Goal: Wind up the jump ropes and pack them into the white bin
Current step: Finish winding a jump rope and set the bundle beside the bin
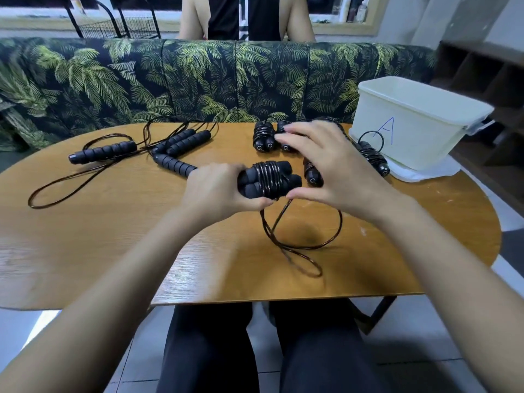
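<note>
The black foam-handled rope bundle [269,180], axis 9-to-3, is gripped by the left hand [218,191] — the white plastic bin [419,109] is set at 2 o'clock, nearer the spread right hand [329,163].

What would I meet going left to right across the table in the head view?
Unwound jump ropes → left hand → half-wound jump rope → right hand → white bin.

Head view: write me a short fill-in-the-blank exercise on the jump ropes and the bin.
1. The left hand grips two handles with cord wound ____ them.
2. The white bin is marked with the blue letter ____.
3. The unwound ropes lie on the table's ____ side.
Missing words: around; A; left.
</note>
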